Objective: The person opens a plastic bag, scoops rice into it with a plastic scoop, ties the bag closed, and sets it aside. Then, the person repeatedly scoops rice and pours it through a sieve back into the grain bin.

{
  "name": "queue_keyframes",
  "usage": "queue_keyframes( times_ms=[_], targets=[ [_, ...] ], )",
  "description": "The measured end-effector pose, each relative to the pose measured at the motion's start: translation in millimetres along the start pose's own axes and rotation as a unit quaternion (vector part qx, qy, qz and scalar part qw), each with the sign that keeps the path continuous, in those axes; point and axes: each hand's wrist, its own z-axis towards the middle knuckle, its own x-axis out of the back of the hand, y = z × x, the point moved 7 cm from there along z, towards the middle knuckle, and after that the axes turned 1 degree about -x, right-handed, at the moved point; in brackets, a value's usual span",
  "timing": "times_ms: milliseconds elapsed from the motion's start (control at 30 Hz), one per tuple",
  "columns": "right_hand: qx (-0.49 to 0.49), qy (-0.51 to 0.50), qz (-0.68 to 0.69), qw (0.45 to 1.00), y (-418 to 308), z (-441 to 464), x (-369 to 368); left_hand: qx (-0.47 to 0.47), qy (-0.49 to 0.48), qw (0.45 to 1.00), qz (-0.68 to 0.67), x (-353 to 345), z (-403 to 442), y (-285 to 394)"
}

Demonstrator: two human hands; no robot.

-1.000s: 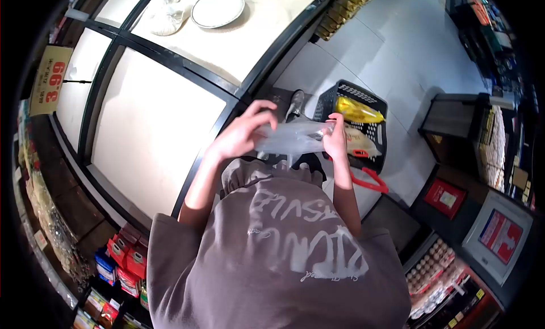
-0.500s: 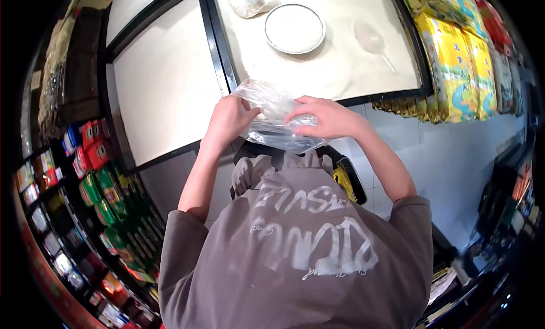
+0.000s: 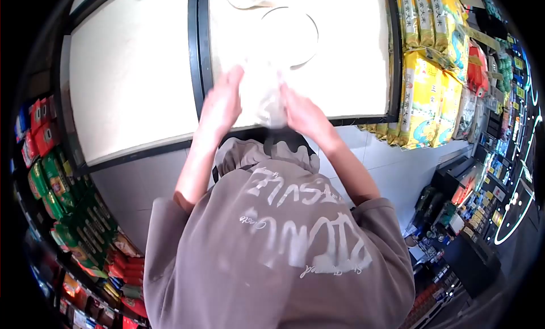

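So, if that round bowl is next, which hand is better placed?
Probably the right hand: it looks nearer the round bowl, while the left hand lies farther to the side. A blurred plastic bag is between the hands.

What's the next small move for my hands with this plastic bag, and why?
I'd probably ease the clear plastic bag's top edges apart. It sits between your left hand and right hand, above the near edge of the black-framed bin, and it's too blurred to tell whether its mouth is open.
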Motion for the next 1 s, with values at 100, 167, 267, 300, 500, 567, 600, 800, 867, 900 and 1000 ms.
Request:
queue_keyframes(
  times_ms=[100, 167, 267, 300, 500, 567, 600, 800, 867, 900, 1000],
  targets=[
    [0.059, 0.09, 0.17, 0.98, 28, -40, 14, 0.042, -0.156, 0.982, -0.096, -19, -29, -39],
    [-0.03, 0.098, 0.276, 0.956, 23, -44, 61, 0.028, -0.064, 0.991, -0.114, 33, -27, -23],
    [0.202, 0.171, 0.156, 0.952, -13, -24, 119, 0.0, 0.084, 0.985, -0.15, 92, -5, 20],
    [0.243, 0.143, 0.108, 0.953, -28, -18, 137, -0.04, 0.147, 0.98, -0.13, 111, -1, 37],
    [0.135, 0.061, 0.048, 0.988, 33, 52, 106, -0.078, 0.334, 0.936, 0.082, 51, -6, 70],
    [0.062, -0.066, 0.139, 0.986, 60, 56, 46, 0.142, 0.143, 0.978, -0.058, -25, -16, 16],
    [0.079, -0.132, 0.212, 0.965, 60, 50, 33, 0.163, 0.158, 0.973, -0.035, -23, -28, 17],
    [0.252, -0.207, 0.384, 0.864, 75, 44, -3, 0.225, 0.203, 0.953, -0.028, 0, -56, 17],
    [0.197, -0.189, 0.472, 0.839, 101, 76, -1, 0.232, 0.242, 0.942, 0.013, 7, -56, 19],
    [0.116, -0.125, 0.579, 0.798, 126, 97, 13, 0.228, 0.241, 0.943, 0.018, 10, -54, 26],
    [-0.092, 0.177, 0.518, 0.832, 213, 147, 63, 0.271, 0.294, 0.913, 0.078, 22, -53, 40]
  ],
)
